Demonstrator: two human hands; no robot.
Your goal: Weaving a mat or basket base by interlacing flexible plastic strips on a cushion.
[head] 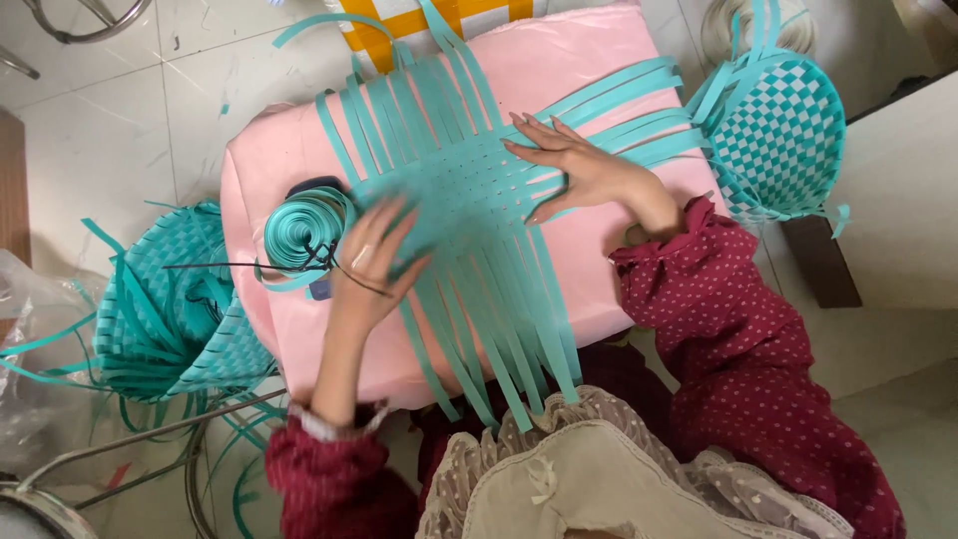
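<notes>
A flat mat of woven teal plastic strips (469, 190) lies on a pink padded surface (589, 269), loose strip ends fanning out toward me and away. My right hand (579, 165) rests flat on the mat's right side, fingers spread, pressing the weave. My left hand (371, 265) is blurred at the mat's left edge, fingers apart over the strips, holding nothing I can make out. A coiled roll of teal strip (304, 228) sits just left of that hand, with thin dark wire beside it.
A finished teal woven basket (783, 135) stands at the right on a pale surface. More woven teal pieces (175, 299) pile at the left on the tiled floor. A yellow-and-white woven item (399, 22) shows behind. Metal stool legs (150, 439) sit lower left.
</notes>
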